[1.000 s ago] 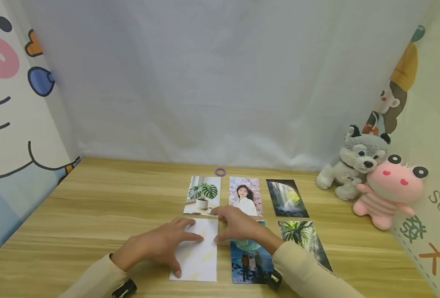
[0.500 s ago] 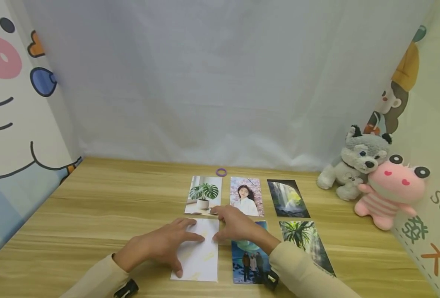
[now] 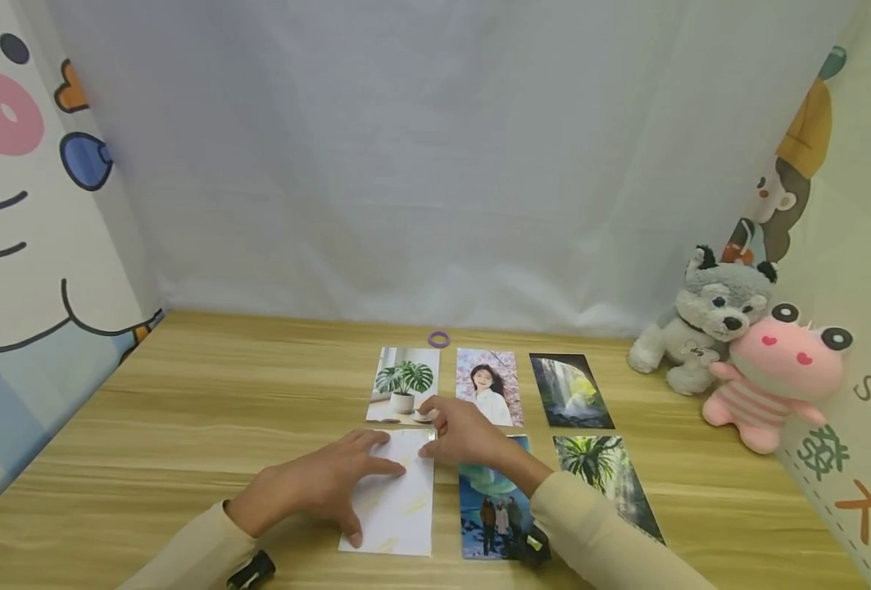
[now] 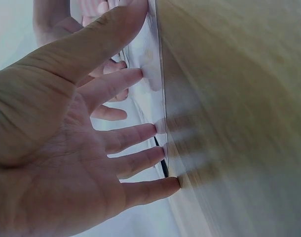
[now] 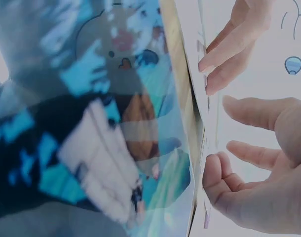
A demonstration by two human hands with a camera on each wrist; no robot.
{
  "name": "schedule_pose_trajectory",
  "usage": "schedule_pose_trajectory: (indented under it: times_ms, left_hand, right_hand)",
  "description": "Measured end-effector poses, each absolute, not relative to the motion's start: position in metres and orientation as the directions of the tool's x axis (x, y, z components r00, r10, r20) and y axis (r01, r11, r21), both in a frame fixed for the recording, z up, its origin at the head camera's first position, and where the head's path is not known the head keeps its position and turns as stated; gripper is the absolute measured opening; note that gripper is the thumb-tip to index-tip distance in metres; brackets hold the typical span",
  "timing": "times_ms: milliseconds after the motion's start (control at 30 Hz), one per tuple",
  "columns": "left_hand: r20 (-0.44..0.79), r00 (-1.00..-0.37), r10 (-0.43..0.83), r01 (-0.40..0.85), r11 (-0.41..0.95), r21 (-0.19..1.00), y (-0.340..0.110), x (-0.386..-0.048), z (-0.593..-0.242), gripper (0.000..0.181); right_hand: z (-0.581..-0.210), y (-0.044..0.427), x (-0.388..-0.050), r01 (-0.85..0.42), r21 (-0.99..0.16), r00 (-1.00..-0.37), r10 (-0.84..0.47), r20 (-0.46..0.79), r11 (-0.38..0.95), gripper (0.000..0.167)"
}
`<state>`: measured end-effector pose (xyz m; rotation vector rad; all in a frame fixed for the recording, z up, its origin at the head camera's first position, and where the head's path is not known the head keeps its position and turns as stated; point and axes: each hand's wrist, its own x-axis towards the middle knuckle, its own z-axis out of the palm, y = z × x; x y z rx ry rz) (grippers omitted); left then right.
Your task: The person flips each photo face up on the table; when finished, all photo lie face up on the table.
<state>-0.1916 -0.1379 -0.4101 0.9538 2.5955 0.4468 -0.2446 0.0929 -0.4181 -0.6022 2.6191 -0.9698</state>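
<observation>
A white photo back (image 3: 398, 520) with faint yellow marks lies in the front row at the left. My left hand (image 3: 320, 483) rests on it, fingers and thumb spread; in the left wrist view straight fingertips touch the surface. At the card's upper right corner is my right hand (image 3: 472, 434), its thumb by the edge. The right wrist view shows the thumb and forefinger apart and the other fingers bent, with nothing seen between them. Right of the white card lies a photo of several people (image 3: 497, 516), partly under the right wrist. Behind it is a potted-plant photo (image 3: 403, 381).
A portrait photo (image 3: 490, 401), a waterfall photo (image 3: 571, 393) and a greenery photo (image 3: 605, 475) also lie on the wooden table (image 3: 243, 385). At the back sits a purple ring (image 3: 439, 339). A husky plush (image 3: 700, 328) and a pink frog plush (image 3: 782, 369) stand at right.
The right hand's fingers have shifted slightly upward at the card's corner. The left hand stays spread on the white card, and the photos keep their places.
</observation>
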Motion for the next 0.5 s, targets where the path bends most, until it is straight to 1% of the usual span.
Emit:
schedule_pose_trajectory:
  times_ms: [100,233,367,500]
  left_hand:
    - [-0.209,-0.719,0.663,0.554,0.728,0.403,-0.1384,-0.1922,-0.4104,0.087]
    - [-0.207,-0.716,0.667,0.555,0.723,0.412,-0.1388,-0.1931,-0.4114,0.089]
    - [-0.193,-0.715,0.672,0.56,0.716,0.417,-0.1395,-0.1928,-0.4118,0.09]
    - [-0.174,-0.716,0.676,0.567,0.709,0.42,-0.1405,-0.1912,-0.4112,0.09]
  right_hand:
    - [-0.4206,0.0922,-0.2463,-0.243,-0.728,-0.895,-0.438,-0.087,0.641,0.042]
    - [-0.4222,0.0907,-0.2462,-0.175,-0.819,-0.922,-0.384,-0.059,0.547,0.032]
    - [-0.4239,0.0891,-0.245,-0.116,-0.85,-0.924,-0.369,-0.097,0.514,0.033]
    - [-0.4272,0.0866,-0.2432,-0.11,-0.845,-0.909,-0.398,-0.128,0.523,0.033]
